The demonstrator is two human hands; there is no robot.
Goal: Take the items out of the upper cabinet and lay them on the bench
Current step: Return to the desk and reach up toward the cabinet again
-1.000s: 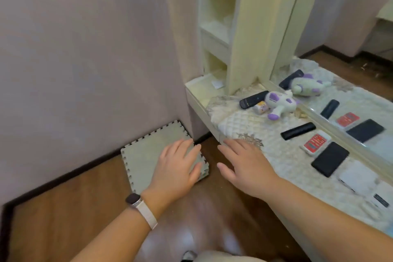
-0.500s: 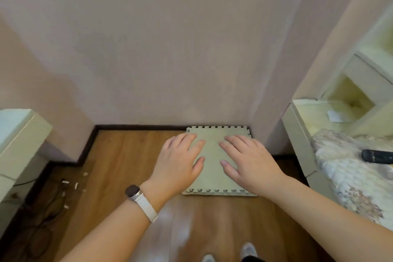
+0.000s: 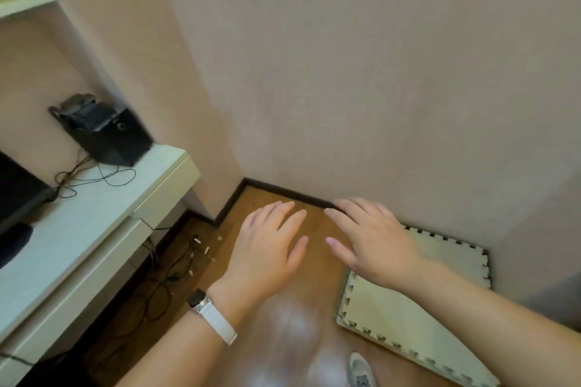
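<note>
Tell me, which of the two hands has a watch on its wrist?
The left hand, on the desk side: a white-strapped watch circles its wrist. The right hand, nearer the foam mat, has a bare wrist.

Head view, downward over floor [image 3: 276,308]

The left forearm [image 3: 176,342] and right forearm [image 3: 503,317] extend forward from the lower edge of the view, both bare. The left grip [image 3: 270,248] is held palm down, fingers straight and close together, thumb angled toward the right. The right grip [image 3: 374,242] mirrors it, palm down, fingers straight and slightly spread. The two grips sit side by side, near but apart. Neither holds anything.
</note>
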